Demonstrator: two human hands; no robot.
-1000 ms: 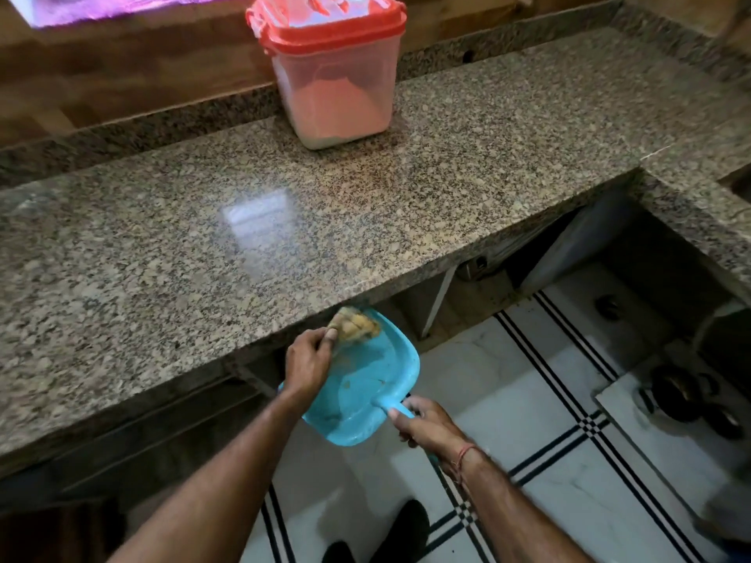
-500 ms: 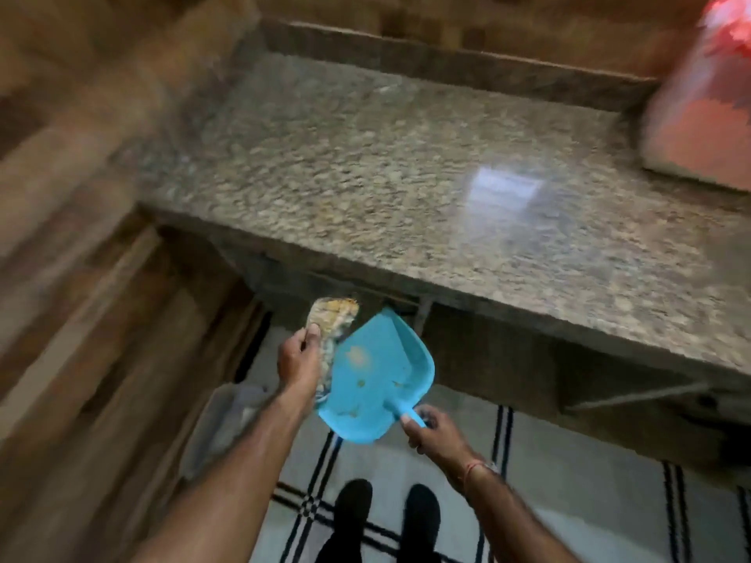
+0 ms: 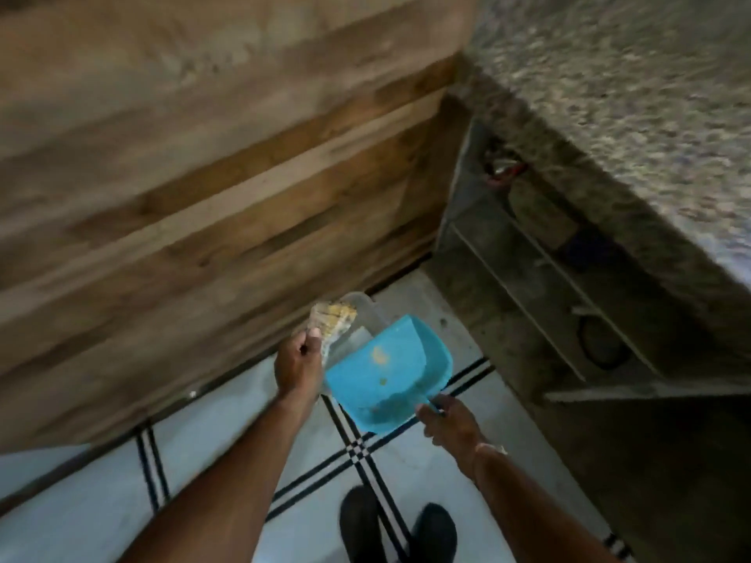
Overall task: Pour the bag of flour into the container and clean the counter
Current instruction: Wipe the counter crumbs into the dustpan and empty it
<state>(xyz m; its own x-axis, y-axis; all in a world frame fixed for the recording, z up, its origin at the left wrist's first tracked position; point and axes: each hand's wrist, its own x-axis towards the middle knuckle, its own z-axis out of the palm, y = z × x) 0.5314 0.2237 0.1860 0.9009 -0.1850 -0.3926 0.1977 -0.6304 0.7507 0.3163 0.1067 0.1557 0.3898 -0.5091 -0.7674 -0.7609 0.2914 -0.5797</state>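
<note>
While the granite counter [image 3: 630, 95] lay far right, its flour container out of sight, the clear bin [image 3: 367, 314] sat on the floor behind the blue dustpan [image 3: 386, 371]. My right hand [image 3: 451, 424] gripped the pan's handle; my left hand [image 3: 298, 363] pinched the sponge [image 3: 333, 316]. Tilted carelessly, the pan could have spilled its crumbs [image 3: 380, 353] beside the bin.

We see the blue dustpan [image 3: 386, 371] held tilted above the tiled floor [image 3: 101, 501], the right hand [image 3: 447, 420] gripping its handle at the near end. Just left of the dustpan the left hand [image 3: 298, 365] holds a yellowish cloth [image 3: 333, 319]. Behind the dustpan sits a clear plastic tub [image 3: 372, 314], and the speckled bench [image 3: 630, 95] lies blurred, up and to its right.
</note>
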